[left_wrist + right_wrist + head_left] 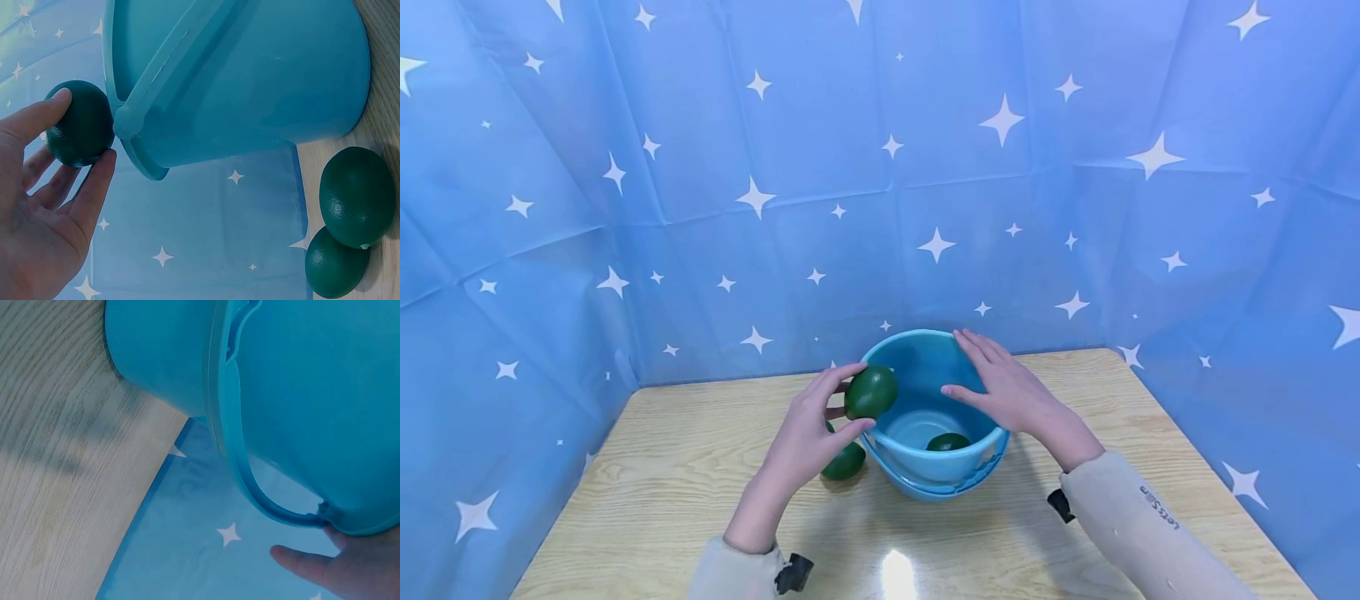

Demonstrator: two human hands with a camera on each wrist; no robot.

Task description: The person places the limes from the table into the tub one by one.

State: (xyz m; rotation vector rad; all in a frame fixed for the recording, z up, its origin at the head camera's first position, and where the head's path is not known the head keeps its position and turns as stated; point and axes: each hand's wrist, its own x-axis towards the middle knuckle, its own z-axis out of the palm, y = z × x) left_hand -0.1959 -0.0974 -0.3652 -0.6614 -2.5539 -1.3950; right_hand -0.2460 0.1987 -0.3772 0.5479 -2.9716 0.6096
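Note:
Between the thumb and fingers of my left hand (805,429) is a dark green avocado (871,392), held up at the left rim of a blue bucket (936,462). In the left wrist view this avocado (80,125) is right beside the bucket's handle joint. My right hand (1018,396) rests at the bucket's right rim, fingers extended and thumb reaching over the opening. Another avocado (949,442) lies inside on the bucket's bottom. On the table left of the bucket, two more avocados (357,197) lie close together, partly hidden by the left hand in the head view.
The bucket's handle (250,481) hangs down along its near side. Light wood tabletop (700,467) extends around the bucket. A blue star-patterned cloth (820,167) rises behind the table and along both sides.

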